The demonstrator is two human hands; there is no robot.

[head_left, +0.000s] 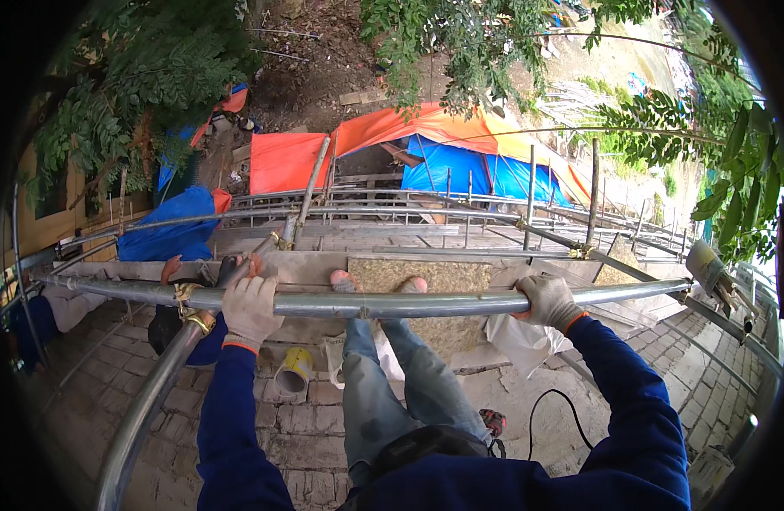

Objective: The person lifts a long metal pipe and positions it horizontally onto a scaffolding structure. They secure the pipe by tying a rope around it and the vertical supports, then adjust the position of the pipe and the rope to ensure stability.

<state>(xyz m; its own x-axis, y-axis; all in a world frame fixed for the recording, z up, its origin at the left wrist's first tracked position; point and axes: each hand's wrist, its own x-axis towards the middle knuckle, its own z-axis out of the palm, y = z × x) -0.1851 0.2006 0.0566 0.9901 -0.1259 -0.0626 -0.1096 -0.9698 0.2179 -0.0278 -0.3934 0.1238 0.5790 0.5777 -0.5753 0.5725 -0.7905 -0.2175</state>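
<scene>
A long grey metal scaffold pipe [400,304] runs crosswise in front of me at about waist height. My left hand [251,308], in a pale knit glove, is closed around it near a joint with a slanting pipe [153,400]. A brass-coloured clamp [201,320] sits at that joint. Farther right, my right hand [547,300], gloved the same way, grips the same pipe from above. Beneath the pipe my feet rest on a speckled board [447,285]. A white sack [524,343] hangs or lies below my right hand.
Another person, partly hidden by the pipes, is low at left, with a hand [170,269] showing. A yellow container [295,369] stands on the brick-like surface. A grey bucket [707,266] hangs at right. Beyond are scaffold poles, orange tarps [285,162], blue tarps [447,166] and leafy branches.
</scene>
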